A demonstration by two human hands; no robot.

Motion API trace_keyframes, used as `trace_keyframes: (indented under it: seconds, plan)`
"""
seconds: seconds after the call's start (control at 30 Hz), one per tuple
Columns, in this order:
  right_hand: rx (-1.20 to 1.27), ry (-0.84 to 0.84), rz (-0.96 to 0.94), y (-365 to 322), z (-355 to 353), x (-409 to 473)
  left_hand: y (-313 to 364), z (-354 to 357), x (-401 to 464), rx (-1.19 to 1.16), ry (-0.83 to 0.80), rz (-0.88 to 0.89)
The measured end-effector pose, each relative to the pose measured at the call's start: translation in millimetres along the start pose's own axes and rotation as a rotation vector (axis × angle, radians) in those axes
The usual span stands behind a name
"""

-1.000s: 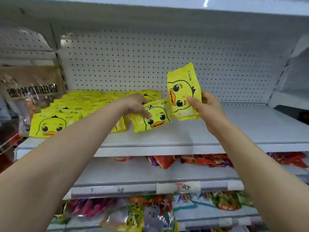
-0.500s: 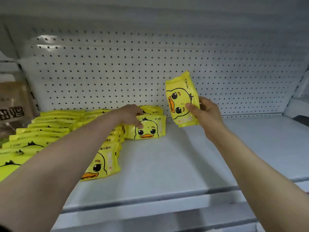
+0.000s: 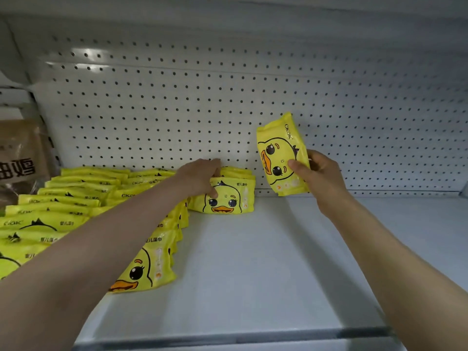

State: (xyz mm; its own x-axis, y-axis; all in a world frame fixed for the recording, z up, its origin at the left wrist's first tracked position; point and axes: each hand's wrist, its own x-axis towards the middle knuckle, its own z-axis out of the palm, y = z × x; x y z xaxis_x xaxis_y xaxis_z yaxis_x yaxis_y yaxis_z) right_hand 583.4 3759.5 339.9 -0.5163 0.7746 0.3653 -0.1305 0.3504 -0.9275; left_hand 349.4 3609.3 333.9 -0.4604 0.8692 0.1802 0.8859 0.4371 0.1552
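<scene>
My right hand grips a yellow duck-print wipes pack upright and slightly tilted, just above the back of the white shelf, close to the pegboard. My left hand reaches to the back of the shelf and holds the top of a standing yellow duck pack, thumb on its front, fingers curled behind it. Several more yellow packs stand in rows to the left, the nearest one at the front.
A white pegboard back wall closes the shelf behind. A brown packet with dark lettering stands at the far left. The right half of the shelf is bare white surface, with its front lip at the bottom.
The view moved closer and up, so lower shelves dropped out of sight. Both hands pushed toward the back wall, the right one carrying its pack lower toward the shelf beside the stacked packs.
</scene>
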Motion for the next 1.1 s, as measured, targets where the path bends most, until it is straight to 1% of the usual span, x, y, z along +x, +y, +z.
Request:
trace_keyframes:
  seconds: [0.13,0.2,0.3,0.4,0.53,0.63,0.8,0.9,1.1]
  plan:
    - [-0.03,-0.066,-0.012,1.9,2.4,4.8,-3.2,-1.5,-7.4,0.039,0.08,0.001]
    - [-0.076,-0.113,-0.022,1.8,4.0,8.6,-9.3,-7.5,-14.4,0.008,0.052,-0.025]
    - [-0.156,-0.207,-0.047,-2.3,8.1,14.6,-17.6,-17.0,-30.4,0.011,-0.051,-0.056]
    - [-0.265,-0.307,-0.076,-7.8,16.3,20.3,-23.0,-18.1,-50.1,-0.008,-0.095,-0.093]
    - [-0.505,-0.488,-0.101,-3.8,38.3,24.0,-27.9,-10.4,-67.5,-0.009,-0.071,-0.101]
    - [-0.553,-0.562,-0.088,6.5,54.4,21.6,-30.9,-4.9,-74.4,-0.064,-0.04,-0.122]
    - [-0.54,-0.607,-0.049,23.3,72.8,20.3,-35.9,0.8,-76.0,-0.089,-0.024,-0.12]
    - [-0.543,-0.597,-0.063,25.3,79.9,19.0,-37.4,3.4,-75.1,-0.084,-0.01,-0.105]
    - [-0.79,-0.473,-0.185,27.8,89.0,15.5,-38.2,6.7,-72.2,-0.065,0.001,-0.083]
